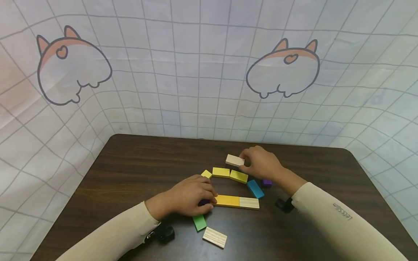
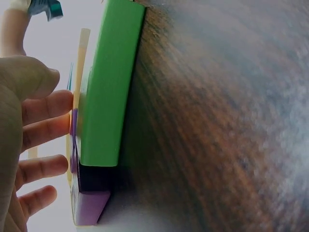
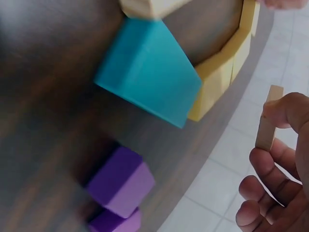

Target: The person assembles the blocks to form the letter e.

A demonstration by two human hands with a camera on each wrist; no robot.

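Note:
My right hand point(image 1: 261, 162) pinches a plain wooden block point(image 1: 234, 160) between thumb and fingers, held behind the yellow blocks point(image 1: 221, 172); the right wrist view shows this pinch too. Over the left part of the block arrangement lies my left hand point(image 1: 189, 195). Its fingertips touch the blocks near the left end of an orange-yellow block point(image 1: 228, 200), and the fingers look fairly straight in the left wrist view. That hand partly hides a purple block point(image 2: 94, 205) and the end of a green block point(image 1: 199, 222).
A plain wooden block point(image 1: 249, 203) adjoins the orange-yellow one. The blue block point(image 1: 255, 189) slants at the arrangement's right, with purple blocks point(image 3: 120, 181) beyond it. Another plain block point(image 1: 214, 237) lies near the front of the dark wooden table point(image 1: 147, 156). A patterned curtain point(image 1: 183, 72) hangs behind.

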